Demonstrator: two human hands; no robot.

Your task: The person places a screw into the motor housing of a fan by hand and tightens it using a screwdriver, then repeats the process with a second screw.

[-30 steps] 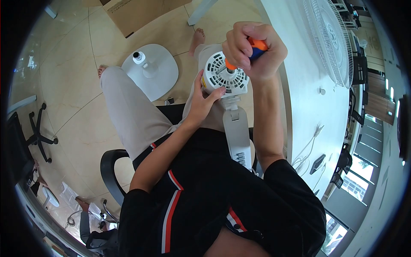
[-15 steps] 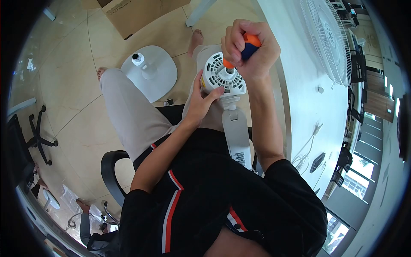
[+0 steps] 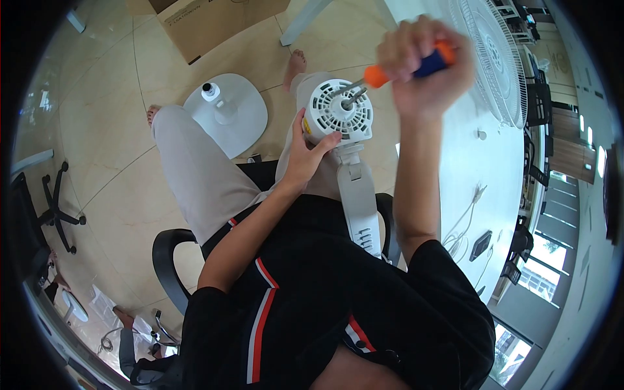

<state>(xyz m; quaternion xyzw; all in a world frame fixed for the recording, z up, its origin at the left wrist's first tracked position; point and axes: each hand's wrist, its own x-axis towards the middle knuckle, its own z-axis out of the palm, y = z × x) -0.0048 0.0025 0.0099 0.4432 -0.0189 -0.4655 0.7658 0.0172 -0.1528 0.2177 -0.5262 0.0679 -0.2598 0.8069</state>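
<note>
My left hand point(image 3: 313, 154) grips the side of a white fan motor housing point(image 3: 325, 123) with a round slotted face, resting by my right thigh. A metal shaft point(image 3: 354, 99) sticks out from the middle of that face. Its white fan neck point(image 3: 356, 201) with buttons runs back toward my waist. Above and right of the housing, my right hand point(image 3: 426, 81), blurred by motion, is closed round the orange and blue handle of a screwdriver point(image 3: 376, 76). The screwdriver's blade slants down to the left, its tip over the slotted face; whether it touches cannot be seen.
On the white table point(image 3: 468, 169) to the right stand a fan grille point(image 3: 494, 58), white cables point(image 3: 465, 227) and a dark phone-like object point(image 3: 481, 246). A white fan base point(image 3: 244, 117) sits on the floor between my feet. Farther off is a cardboard box point(image 3: 214, 26).
My right hand has moved up and right with the screwdriver, baring the motor shaft. The screwdriver now lies at a flatter slant. My left hand and the housing stay put.
</note>
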